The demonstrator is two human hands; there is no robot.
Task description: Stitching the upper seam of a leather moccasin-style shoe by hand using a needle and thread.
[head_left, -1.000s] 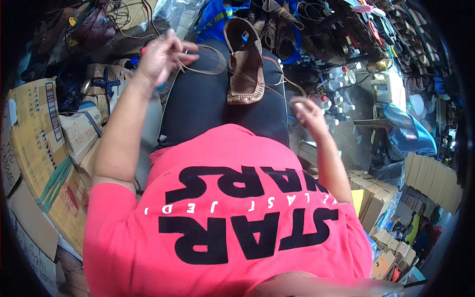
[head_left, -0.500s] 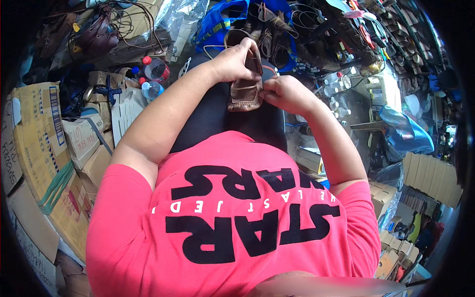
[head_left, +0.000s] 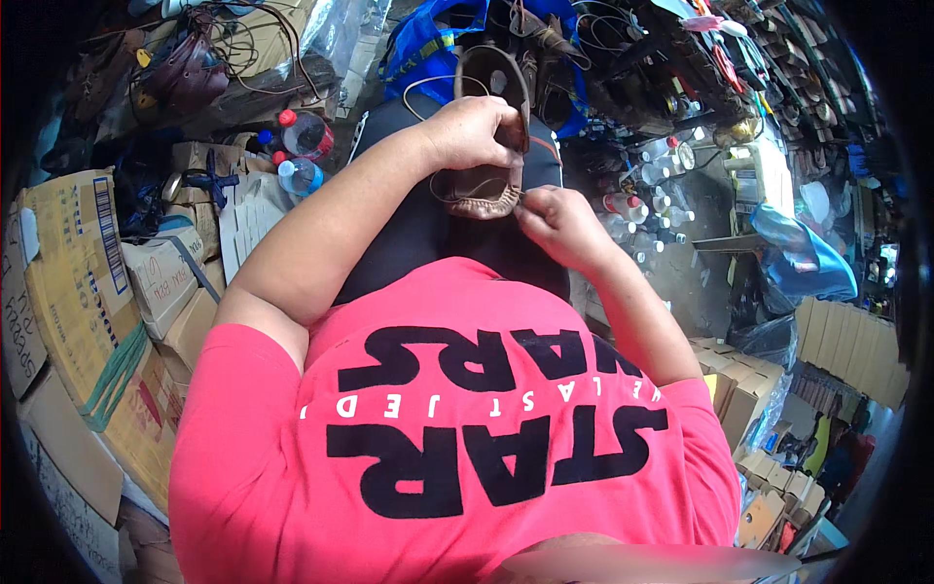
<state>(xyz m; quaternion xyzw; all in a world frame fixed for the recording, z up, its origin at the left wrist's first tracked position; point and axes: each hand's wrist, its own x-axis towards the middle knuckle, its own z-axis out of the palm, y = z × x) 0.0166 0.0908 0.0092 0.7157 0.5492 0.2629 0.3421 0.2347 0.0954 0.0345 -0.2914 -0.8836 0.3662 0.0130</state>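
Observation:
A brown leather moccasin shoe point(head_left: 484, 201) rests over my lap, its gathered, puckered toe toward me and its opening away from me. My left hand point(head_left: 475, 134) is closed around the side of the shoe, thumb inside the opening. My right hand point(head_left: 566, 226) is pinched closed beside the right edge of the toe. What its fingertips hold is too small to make out. A thin cord point(head_left: 416, 103) loops out to the left of the shoe, and a thin strand curves across the toe.
Beyond my knees lies a blue bag point(head_left: 420, 54) with leather pieces beside it. Bottles stand at left, one red-capped point(head_left: 309, 136), and several more point(head_left: 650, 200) at right. Cardboard boxes point(head_left: 83, 292) are stacked at left. A blue plastic sheet point(head_left: 803, 258) hangs at right.
My right hand has moved down along the shoe's edge toward the toe. The shoe has turned slightly, showing more of its inside. A thin strand now shows over the toe.

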